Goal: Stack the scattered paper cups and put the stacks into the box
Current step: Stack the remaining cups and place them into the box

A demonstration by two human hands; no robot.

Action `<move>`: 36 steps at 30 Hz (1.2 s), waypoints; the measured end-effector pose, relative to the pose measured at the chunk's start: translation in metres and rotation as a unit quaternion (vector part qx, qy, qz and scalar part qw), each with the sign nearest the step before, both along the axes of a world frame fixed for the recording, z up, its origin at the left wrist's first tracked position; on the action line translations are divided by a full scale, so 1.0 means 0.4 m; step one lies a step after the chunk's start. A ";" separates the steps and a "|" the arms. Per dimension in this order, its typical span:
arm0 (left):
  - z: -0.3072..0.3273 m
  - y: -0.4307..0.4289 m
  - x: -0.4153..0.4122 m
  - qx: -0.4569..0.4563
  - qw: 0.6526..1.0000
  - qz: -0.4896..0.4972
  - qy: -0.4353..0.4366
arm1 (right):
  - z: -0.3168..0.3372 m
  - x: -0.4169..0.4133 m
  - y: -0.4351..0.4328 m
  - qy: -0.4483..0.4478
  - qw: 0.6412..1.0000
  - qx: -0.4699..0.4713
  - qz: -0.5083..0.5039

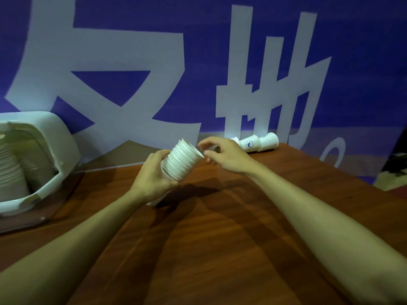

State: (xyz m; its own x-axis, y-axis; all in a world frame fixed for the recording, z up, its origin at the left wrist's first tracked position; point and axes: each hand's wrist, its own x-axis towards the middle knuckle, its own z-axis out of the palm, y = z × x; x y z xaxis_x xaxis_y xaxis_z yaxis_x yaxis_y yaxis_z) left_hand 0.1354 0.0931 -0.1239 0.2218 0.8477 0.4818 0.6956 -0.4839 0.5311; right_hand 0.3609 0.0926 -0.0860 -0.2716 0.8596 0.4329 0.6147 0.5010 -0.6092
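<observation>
At centre of the brown wooden table (220, 238), a stack of nested white paper cups (182, 160) is held up off the surface by the left hand (154, 172). Fingers and thumb are wrapped round the lower part of the stack. The stack is tilted, w/ its open rim pointed to approx. 1 o'clock. Just beside that rim, at 3 o'clock from it, the right hand (222, 154) is seen w/ fingers loosely curled and thumb near the index finger; nothing is held in it. Whether its fingertips touch the rim cannot be told. Behind the right hand, at 1 o'clock near the far table edge, a few loose white paper cups (257, 143) are laid on their sides, one partly hidden by the hand. At 9 o'clock, at the left table edge, an open white plastic box with rounded corners (55, 137) is placed. Inside it, stacks of white cups (11, 170) are seen, well apart from both hands. Behind the table, a blue banner with big white characters (132, 73) is hung.
</observation>
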 end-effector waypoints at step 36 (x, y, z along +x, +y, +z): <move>0.004 0.066 0.090 -0.014 1.000 0.010 0.026 | -0.031 0.126 0.090 0.078 0.993 0.033 -0.084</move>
